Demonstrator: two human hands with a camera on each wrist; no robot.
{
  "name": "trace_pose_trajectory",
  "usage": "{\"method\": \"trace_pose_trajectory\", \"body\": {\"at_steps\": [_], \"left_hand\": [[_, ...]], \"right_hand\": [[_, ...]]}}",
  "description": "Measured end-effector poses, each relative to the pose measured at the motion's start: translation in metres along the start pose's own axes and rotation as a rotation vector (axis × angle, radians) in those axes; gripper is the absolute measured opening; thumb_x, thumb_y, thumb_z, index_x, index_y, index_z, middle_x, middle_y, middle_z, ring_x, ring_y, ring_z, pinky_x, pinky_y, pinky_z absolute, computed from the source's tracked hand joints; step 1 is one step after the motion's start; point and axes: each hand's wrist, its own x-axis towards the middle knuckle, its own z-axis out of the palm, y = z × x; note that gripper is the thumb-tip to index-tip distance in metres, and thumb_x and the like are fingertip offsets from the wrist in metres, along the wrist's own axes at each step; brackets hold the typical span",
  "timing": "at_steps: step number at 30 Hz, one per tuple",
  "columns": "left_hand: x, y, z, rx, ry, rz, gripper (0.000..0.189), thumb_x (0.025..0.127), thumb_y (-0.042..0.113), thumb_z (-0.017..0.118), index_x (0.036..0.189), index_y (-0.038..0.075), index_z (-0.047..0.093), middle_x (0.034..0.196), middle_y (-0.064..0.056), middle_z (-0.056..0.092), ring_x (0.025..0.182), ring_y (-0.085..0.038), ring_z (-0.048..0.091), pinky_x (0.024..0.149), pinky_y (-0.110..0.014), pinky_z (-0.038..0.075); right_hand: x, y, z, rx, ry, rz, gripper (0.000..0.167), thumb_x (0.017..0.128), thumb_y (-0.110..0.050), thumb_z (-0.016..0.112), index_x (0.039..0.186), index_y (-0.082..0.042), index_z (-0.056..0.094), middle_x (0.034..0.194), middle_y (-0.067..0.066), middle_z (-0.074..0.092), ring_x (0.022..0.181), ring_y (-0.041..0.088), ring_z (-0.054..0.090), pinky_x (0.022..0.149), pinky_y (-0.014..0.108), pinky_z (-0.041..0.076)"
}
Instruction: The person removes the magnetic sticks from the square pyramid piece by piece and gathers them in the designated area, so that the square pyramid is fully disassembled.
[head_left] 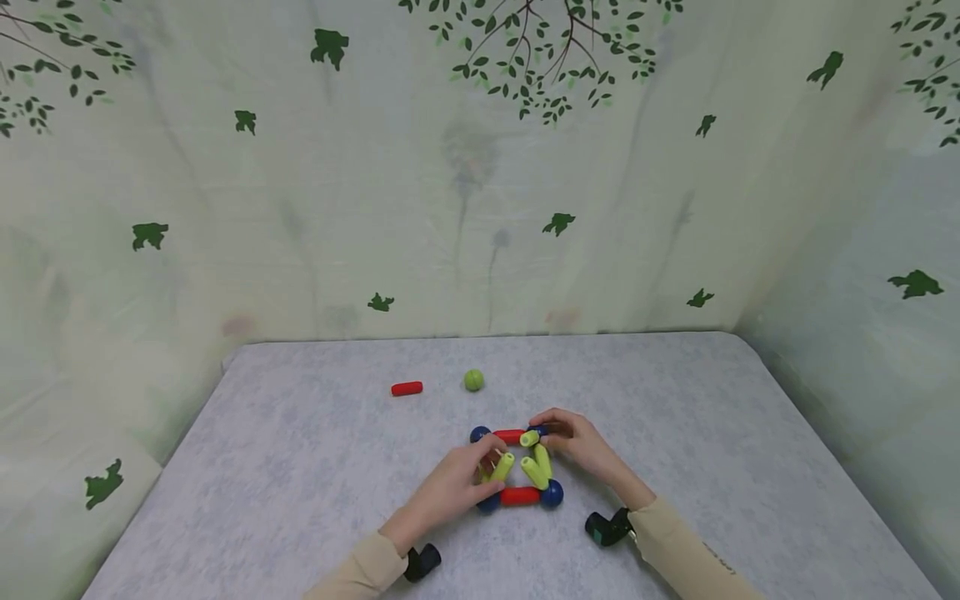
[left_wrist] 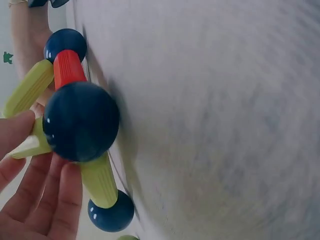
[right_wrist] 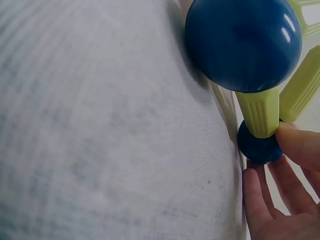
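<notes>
A frame of magnetic sticks and balls lies on the table, with blue balls at its corners. Its near red stick (head_left: 520, 497) runs between two of them, and a far red stick (head_left: 509, 437) is opposite. Yellow-green sticks make the sides, and others slant up from the balls. My left hand (head_left: 450, 482) pinches an upright yellow-green stick (head_left: 503, 467) over the near left blue ball (left_wrist: 81, 121). At the far right corner, my right hand (head_left: 576, 442) holds a blue ball (right_wrist: 259, 145) between thumb and fingers, beside a raised stick (head_left: 529, 438).
Beyond the frame lie a loose red stick (head_left: 407, 388) and a green ball (head_left: 473, 380). The grey table (head_left: 300, 467) meets a leaf-patterned cloth wall (head_left: 420, 208) at the back. Dark wrist cameras sit below both hands.
</notes>
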Motion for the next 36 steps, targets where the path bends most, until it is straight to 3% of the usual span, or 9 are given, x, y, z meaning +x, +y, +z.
{"method": "trace_pose_trajectory", "body": {"at_steps": [3, 6, 12, 18, 21, 24, 30, 36], "left_hand": [[0.000, 0.000, 0.003, 0.039, 0.018, 0.010, 0.027, 0.090, 0.013, 0.067, 0.114, 0.017, 0.055, 0.095, 0.008, 0.060, 0.081, -0.004, 0.057, 0.072, -0.024, 0.050], [-0.001, 0.000, 0.004, 0.060, 0.033, 0.013, 0.027, 0.092, 0.012, 0.065, 0.117, 0.017, 0.057, 0.100, 0.007, 0.060, 0.081, -0.004, 0.057, 0.072, -0.024, 0.050], [-0.001, -0.001, 0.002, 0.015, 0.096, 0.009, 0.030, 0.090, 0.008, 0.064, 0.118, 0.019, 0.059, 0.107, 0.006, 0.061, 0.085, -0.007, 0.056, 0.076, -0.025, 0.050], [-0.003, -0.012, -0.011, -0.003, 0.198, 0.071, 0.033, 0.087, 0.001, 0.066, 0.117, 0.017, 0.064, 0.101, 0.007, 0.059, 0.088, -0.010, 0.057, 0.075, -0.027, 0.052], [-0.004, -0.023, -0.022, 0.013, 0.240, 0.068, 0.034, 0.085, -0.001, 0.068, 0.114, 0.015, 0.065, 0.101, 0.008, 0.060, 0.090, -0.011, 0.057, 0.075, -0.029, 0.052], [-0.005, -0.037, -0.036, 0.034, 0.284, 0.033, 0.032, 0.082, -0.004, 0.070, 0.109, 0.013, 0.065, 0.101, 0.005, 0.062, 0.091, -0.014, 0.059, 0.077, -0.031, 0.052], [-0.004, -0.069, -0.069, 0.104, 0.396, -0.117, 0.024, 0.078, -0.011, 0.070, 0.094, 0.006, 0.066, 0.095, -0.003, 0.065, 0.090, -0.020, 0.061, 0.079, -0.037, 0.051], [0.001, -0.091, -0.095, 0.218, 0.390, -0.181, 0.019, 0.078, -0.013, 0.067, 0.093, 0.000, 0.064, 0.095, -0.012, 0.065, 0.089, -0.027, 0.059, 0.079, -0.042, 0.050]], "right_hand": [[-0.006, -0.014, 0.000, 0.000, -0.002, 0.006, 0.024, 0.092, 0.005, 0.056, 0.115, 0.006, 0.060, 0.114, 0.017, 0.060, 0.103, 0.031, 0.058, 0.084, 0.040, 0.049], [-0.006, -0.014, 0.000, 0.001, 0.000, 0.009, 0.024, 0.092, 0.005, 0.057, 0.116, 0.007, 0.059, 0.114, 0.016, 0.060, 0.103, 0.031, 0.058, 0.084, 0.040, 0.049], [-0.006, -0.014, -0.001, 0.004, -0.002, 0.009, 0.024, 0.092, 0.004, 0.057, 0.116, 0.007, 0.059, 0.114, 0.017, 0.060, 0.103, 0.032, 0.057, 0.083, 0.039, 0.049], [-0.006, -0.014, 0.000, -0.003, 0.002, 0.011, 0.024, 0.092, 0.005, 0.057, 0.115, 0.006, 0.060, 0.114, 0.018, 0.060, 0.102, 0.031, 0.058, 0.081, 0.038, 0.049], [-0.006, -0.014, 0.000, -0.012, 0.008, 0.018, 0.024, 0.091, 0.005, 0.057, 0.115, 0.006, 0.060, 0.114, 0.017, 0.060, 0.102, 0.030, 0.058, 0.082, 0.037, 0.049], [-0.006, -0.014, 0.000, -0.010, 0.011, 0.022, 0.024, 0.091, 0.004, 0.058, 0.116, 0.006, 0.060, 0.114, 0.015, 0.061, 0.102, 0.029, 0.058, 0.081, 0.036, 0.049], [-0.006, -0.014, 0.000, -0.006, 0.011, 0.018, 0.025, 0.092, 0.003, 0.058, 0.116, 0.006, 0.060, 0.113, 0.014, 0.061, 0.100, 0.028, 0.058, 0.080, 0.038, 0.048], [-0.006, -0.014, 0.000, -0.001, 0.010, 0.022, 0.024, 0.091, 0.004, 0.058, 0.116, 0.005, 0.060, 0.113, 0.015, 0.061, 0.099, 0.029, 0.058, 0.080, 0.040, 0.049]]}}
